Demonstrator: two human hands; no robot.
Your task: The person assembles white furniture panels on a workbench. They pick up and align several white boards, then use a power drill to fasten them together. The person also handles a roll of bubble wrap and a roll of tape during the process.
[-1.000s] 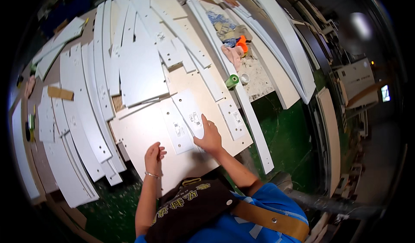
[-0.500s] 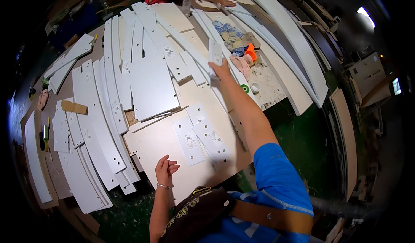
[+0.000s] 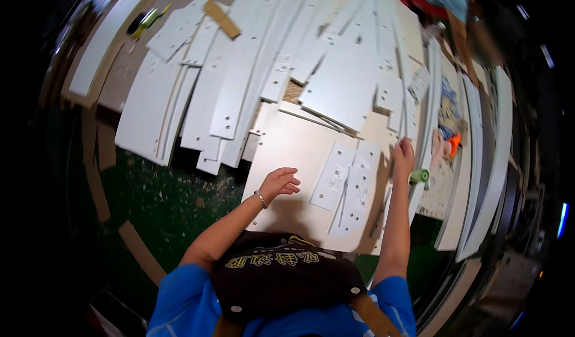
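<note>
My left hand (image 3: 280, 183) hovers over the bare lower part of a pale board (image 3: 278, 148), its fingers loosely bent and apart, holding nothing. A silver bangle circles that wrist. On the board to its right lie a small white drilled panel (image 3: 329, 178) and an overlapping white panel (image 3: 353, 202), both with dark holes and printed labels. My right hand (image 3: 404, 152) is over the board's right side, fingers curled in, with no object seen in it. Farther away, a small white labelled panel (image 3: 418, 84) rests among the long white strips.
Long white panels (image 3: 236, 67) cover the table's left, with a brown cardboard piece (image 3: 221, 18) on top. At right are a green tape roll (image 3: 419, 176), an orange object (image 3: 455, 144) and rags (image 3: 449, 106). A co-worker's arm (image 3: 461, 43) reaches in at far right.
My right hand has let go of the small white panel and drawn back toward me. My left hand stays empty above the board. The view has swung left.
</note>
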